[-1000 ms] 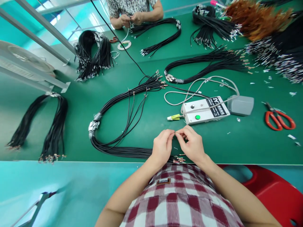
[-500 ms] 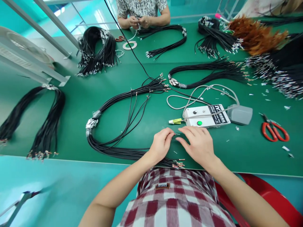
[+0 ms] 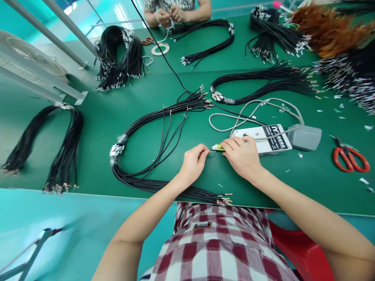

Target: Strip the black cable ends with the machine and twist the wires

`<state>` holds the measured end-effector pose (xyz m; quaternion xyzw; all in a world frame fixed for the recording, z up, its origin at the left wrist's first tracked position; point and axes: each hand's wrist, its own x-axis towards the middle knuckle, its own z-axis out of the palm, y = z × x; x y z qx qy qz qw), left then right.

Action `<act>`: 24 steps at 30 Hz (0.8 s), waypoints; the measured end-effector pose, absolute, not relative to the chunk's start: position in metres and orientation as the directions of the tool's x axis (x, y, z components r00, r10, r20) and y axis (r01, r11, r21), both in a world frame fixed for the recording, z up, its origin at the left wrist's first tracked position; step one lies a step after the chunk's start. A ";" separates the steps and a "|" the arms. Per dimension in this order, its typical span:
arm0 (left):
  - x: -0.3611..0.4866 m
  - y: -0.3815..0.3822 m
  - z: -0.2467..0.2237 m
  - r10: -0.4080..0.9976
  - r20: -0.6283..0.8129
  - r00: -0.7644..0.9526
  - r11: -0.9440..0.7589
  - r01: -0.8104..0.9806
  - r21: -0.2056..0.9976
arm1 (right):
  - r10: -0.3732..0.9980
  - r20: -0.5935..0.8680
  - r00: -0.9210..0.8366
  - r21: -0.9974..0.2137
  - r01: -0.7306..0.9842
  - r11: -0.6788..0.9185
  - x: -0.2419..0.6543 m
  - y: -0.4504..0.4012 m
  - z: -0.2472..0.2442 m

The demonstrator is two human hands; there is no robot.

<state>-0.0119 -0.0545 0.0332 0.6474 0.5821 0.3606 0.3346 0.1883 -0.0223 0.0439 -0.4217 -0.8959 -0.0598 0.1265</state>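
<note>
My left hand [image 3: 191, 164] is closed in a pinch on the end of a thin wire, whose fine bare tip points right from the fingertips. Close to that tip is the white and yellow-green nozzle [image 3: 217, 147] at the left end of a white control box [image 3: 274, 145]. My right hand [image 3: 242, 158] has its fingers curled together over the nozzle and the box's front left part, hiding the green button. A looped bundle of black cables [image 3: 140, 183], bound by a silvery clasp [image 3: 117, 150], lies left of my hands, and part of it passes under my left forearm.
Red-handled cutters [image 3: 350, 156] lie at right, beside a grey block [image 3: 306, 137] with a looped grey cord. More black cable bundles [image 3: 120, 58] lie around the green table [image 3: 96, 156]. Across it, another person's hands [image 3: 171, 15] work on something thin. Orange-brown strands [image 3: 331, 31] are heaped at far right.
Both hands have moved up the table toward the box. The wire tip is now beside the nozzle, and my right hand has gone from spread fingers to curled over the nozzle. The view shifted slightly.
</note>
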 end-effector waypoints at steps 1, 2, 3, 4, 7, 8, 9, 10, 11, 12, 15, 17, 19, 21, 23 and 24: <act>-0.012 -0.053 0.033 0.996 0.067 0.055 -0.085 0.507 0.858 | 0.747 0.278 -0.604 -0.007 0.776 0.631 0.187 -0.021 0.042; -0.013 -0.051 0.032 0.997 0.058 0.049 -0.075 0.503 0.861 | 0.752 0.279 -0.597 -0.019 0.780 0.626 0.186 -0.019 0.041; -0.013 -0.050 0.032 0.998 0.052 0.047 -0.068 0.502 0.862 | 0.757 0.280 -0.590 -0.038 0.781 0.623 0.186 -0.018 0.040; -0.013 -0.048 0.031 0.998 0.048 0.048 -0.065 0.502 0.862 | 0.762 0.281 -0.584 -0.064 0.780 0.622 0.185 -0.015 0.040; -0.012 -0.044 0.028 0.997 0.044 0.056 -0.067 0.511 0.857 | 0.767 0.290 -0.572 -0.164 0.760 0.629 0.185 -0.008 0.041; -0.011 -0.043 0.026 0.998 0.042 0.056 -0.065 0.517 0.854 | 0.769 0.298 -0.565 -0.202 0.750 0.630 0.185 -0.006 0.041; -0.011 -0.041 0.025 0.998 0.039 0.054 -0.061 0.522 0.851 | 0.771 0.305 -0.560 -0.238 0.739 0.631 0.185 -0.004 0.042; -0.010 -0.040 0.024 0.998 0.035 0.052 -0.057 0.526 0.849 | 0.771 0.311 -0.555 -0.266 0.728 0.632 0.185 -0.002 0.043; -0.009 -0.038 0.022 0.998 0.031 0.051 -0.054 0.528 0.848 | 0.772 0.315 -0.552 -0.288 0.719 0.632 0.185 -0.001 0.044; -0.009 -0.037 0.021 0.998 0.028 0.050 -0.050 0.527 0.848 | 0.773 0.316 -0.550 -0.302 0.714 0.632 0.185 -0.001 0.045; -0.007 -0.035 0.019 0.999 0.014 0.047 -0.036 0.515 0.856 | 0.770 0.299 -0.564 -0.289 0.715 0.636 0.184 0.000 0.047; -0.005 -0.034 0.017 0.999 0.004 0.044 -0.026 0.508 0.861 | 0.764 0.290 -0.576 -0.265 0.719 0.642 0.184 -0.001 0.047; -0.004 -0.034 0.016 0.999 0.001 0.045 -0.023 0.506 0.862 | 0.762 0.300 -0.574 -0.265 0.717 0.645 0.185 -0.002 0.046; -0.003 -0.033 0.015 0.999 0.005 0.047 -0.028 0.505 0.863 | 0.765 0.318 -0.560 -0.288 0.712 0.641 0.184 -0.002 0.044; -0.002 -0.033 0.013 0.999 0.009 0.049 -0.033 0.508 0.861 | 0.771 0.329 -0.545 -0.312 0.708 0.634 0.183 -0.004 0.042; -0.002 -0.033 0.013 0.999 0.011 0.050 -0.035 0.510 0.859 | 0.775 0.331 -0.539 -0.319 0.709 0.629 0.183 -0.004 0.042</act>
